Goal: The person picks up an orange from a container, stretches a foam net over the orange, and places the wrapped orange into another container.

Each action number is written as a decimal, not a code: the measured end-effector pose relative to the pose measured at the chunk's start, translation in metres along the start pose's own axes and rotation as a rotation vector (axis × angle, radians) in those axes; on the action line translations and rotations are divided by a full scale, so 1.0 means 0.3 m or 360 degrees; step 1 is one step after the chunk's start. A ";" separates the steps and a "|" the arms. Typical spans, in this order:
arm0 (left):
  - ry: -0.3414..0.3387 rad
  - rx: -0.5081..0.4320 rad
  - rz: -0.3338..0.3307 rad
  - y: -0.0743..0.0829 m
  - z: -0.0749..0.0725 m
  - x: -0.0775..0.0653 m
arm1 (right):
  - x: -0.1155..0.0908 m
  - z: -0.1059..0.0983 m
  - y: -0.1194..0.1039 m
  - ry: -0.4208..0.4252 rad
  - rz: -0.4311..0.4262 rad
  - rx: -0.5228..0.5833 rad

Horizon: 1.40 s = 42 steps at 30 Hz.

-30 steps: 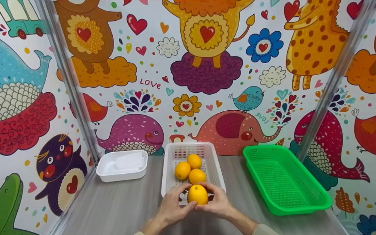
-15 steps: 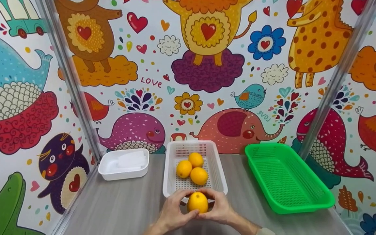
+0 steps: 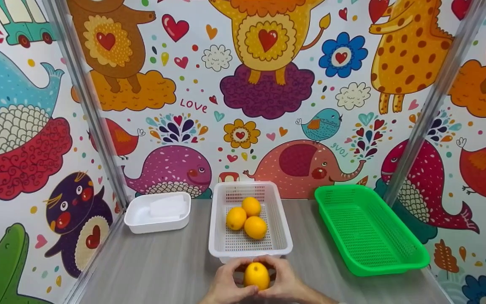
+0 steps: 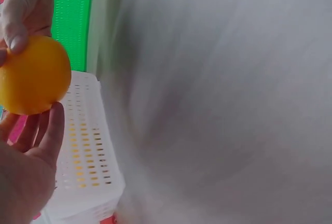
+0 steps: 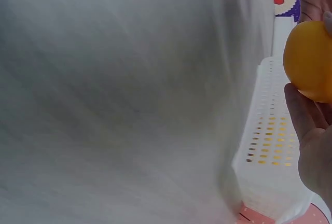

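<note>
Compared with a second ago, the left hand [image 3: 225, 283] and right hand [image 3: 286, 282] are sitting farther back toward the person, together gripping one orange [image 3: 257, 276] just in front of the white basket [image 3: 249, 253]. Inside that basket, three more oranges [image 3: 236, 218] are lying clustered. On the bench [image 3: 163, 261], a green basket [image 3: 365, 232] is standing to the white basket's right, a white tub [image 3: 157, 226] to its left.

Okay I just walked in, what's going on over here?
Someone is holding an orange between their left grip and right grip, just in front of a white basket. Three more oranges sit together inside that basket. A green basket stands to the right with nothing visible in it, and a small white tub with something white inside stands to the left.
</note>
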<state>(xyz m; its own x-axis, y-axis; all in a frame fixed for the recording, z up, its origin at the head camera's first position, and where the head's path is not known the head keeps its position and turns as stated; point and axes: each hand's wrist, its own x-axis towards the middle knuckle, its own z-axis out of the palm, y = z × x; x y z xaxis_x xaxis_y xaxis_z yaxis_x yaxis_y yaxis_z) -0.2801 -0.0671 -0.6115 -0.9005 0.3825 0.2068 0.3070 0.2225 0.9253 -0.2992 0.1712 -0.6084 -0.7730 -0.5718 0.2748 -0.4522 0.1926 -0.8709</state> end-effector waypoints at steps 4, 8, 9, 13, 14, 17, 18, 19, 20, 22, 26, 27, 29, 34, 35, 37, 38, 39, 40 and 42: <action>-0.0036 -0.0002 -0.0074 -0.012 0.007 -0.002 | -0.013 0.009 0.020 -0.0044 0.0115 0.0050; -0.0080 -0.0012 -0.0132 -0.016 0.007 -0.003 | -0.019 0.013 0.043 -0.0054 0.0180 0.0081; -0.0088 -0.0013 -0.0138 -0.017 0.007 -0.004 | -0.021 0.015 0.047 -0.0055 0.0204 0.0093; -0.0105 0.0000 -0.0181 -0.023 0.008 -0.007 | -0.023 0.022 0.055 -0.0059 0.0286 0.0131; -0.0108 0.0004 -0.0191 -0.026 0.008 -0.008 | -0.023 0.025 0.055 -0.0058 0.0328 0.0140; -0.0128 -0.0014 -0.0240 -0.031 0.011 -0.010 | -0.024 0.035 0.055 -0.0062 0.0445 0.0175; -0.0135 -0.0022 -0.0259 -0.034 0.012 -0.011 | -0.024 0.038 0.056 -0.0063 0.0482 0.0183; -0.0142 -0.0033 -0.0277 -0.036 0.013 -0.011 | -0.024 0.041 0.057 -0.0064 0.0512 0.0192; -0.0145 -0.0038 -0.0290 -0.039 0.013 -0.011 | -0.025 0.043 0.057 -0.0065 0.0536 0.0198; -0.0151 -0.0051 -0.0323 -0.043 0.013 -0.011 | -0.025 0.047 0.058 -0.0073 0.0542 0.0202; -0.0154 -0.0052 -0.0326 -0.044 0.010 -0.010 | -0.019 0.047 0.064 -0.0076 0.0480 0.0201; -0.0158 -0.0045 -0.0320 -0.044 0.009 -0.010 | -0.017 0.047 0.067 -0.0079 0.0446 0.0189; -0.0167 0.0000 -0.0285 -0.038 0.007 -0.011 | -0.014 0.045 0.069 -0.0085 0.0395 0.0179; -0.0198 0.0163 -0.0201 -0.018 -0.004 -0.011 | -0.009 0.044 0.068 -0.0110 0.0418 0.0175; -0.0205 0.0188 -0.0190 -0.013 -0.006 -0.011 | -0.008 0.045 0.068 -0.0109 0.0437 0.0172; -0.0207 0.0234 -0.0170 -0.005 -0.009 -0.013 | -0.006 0.047 0.069 -0.0107 0.0451 0.0149; -0.0202 0.0268 -0.0150 -0.002 -0.010 -0.014 | -0.006 0.048 0.070 -0.0107 0.0452 0.0137; -0.0195 0.0302 -0.0129 0.001 -0.010 -0.015 | -0.007 0.050 0.071 -0.0105 0.0450 0.0129; -0.0187 0.0334 -0.0109 0.003 -0.010 -0.017 | -0.007 0.051 0.073 -0.0105 0.0448 0.0123; -0.0167 0.0398 -0.0062 0.005 -0.010 -0.020 | -0.008 0.054 0.075 -0.0110 0.0437 0.0122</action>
<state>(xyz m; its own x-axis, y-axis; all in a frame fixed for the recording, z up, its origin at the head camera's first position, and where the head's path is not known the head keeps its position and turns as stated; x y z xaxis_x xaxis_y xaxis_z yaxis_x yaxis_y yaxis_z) -0.2752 -0.0718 -0.6105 -0.8803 0.4573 0.1264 0.3510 0.4486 0.8219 -0.3004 0.1640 -0.6352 -0.8285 -0.5600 -0.0013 -0.1935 0.2885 -0.9377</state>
